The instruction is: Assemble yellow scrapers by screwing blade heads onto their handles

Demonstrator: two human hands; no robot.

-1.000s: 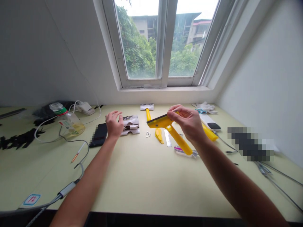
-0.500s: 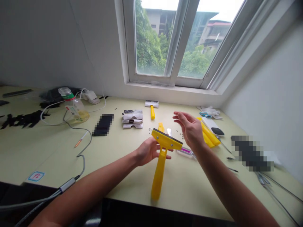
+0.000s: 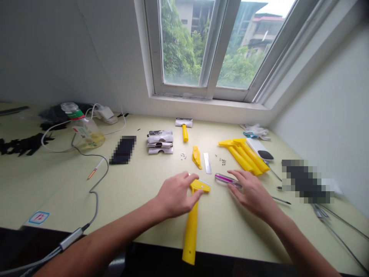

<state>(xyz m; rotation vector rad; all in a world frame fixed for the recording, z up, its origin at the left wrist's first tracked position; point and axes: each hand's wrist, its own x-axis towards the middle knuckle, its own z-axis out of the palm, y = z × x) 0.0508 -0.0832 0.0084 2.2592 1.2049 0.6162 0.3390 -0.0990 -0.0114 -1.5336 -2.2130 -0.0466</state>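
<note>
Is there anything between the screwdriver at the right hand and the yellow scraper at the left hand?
No, nothing visible stands between the screwdriver at the right hand and the yellow scraper at the left hand. The flat metal strip lies close by, but on the window side of that gap.

From here I see a clear bottle [image 3: 95,135] with some yellow drink, far past the left hand [image 3: 176,195], near a white plug [image 3: 106,114]. Black scraps [image 3: 24,144] lie even farther to that side. Beyond the right hand [image 3: 253,192] sits a crumpled white bundle [image 3: 258,131], near a white thing [image 3: 254,146] with a black end. Past both hands, a big window [image 3: 212,90] shows green trees [image 3: 184,57].
</note>
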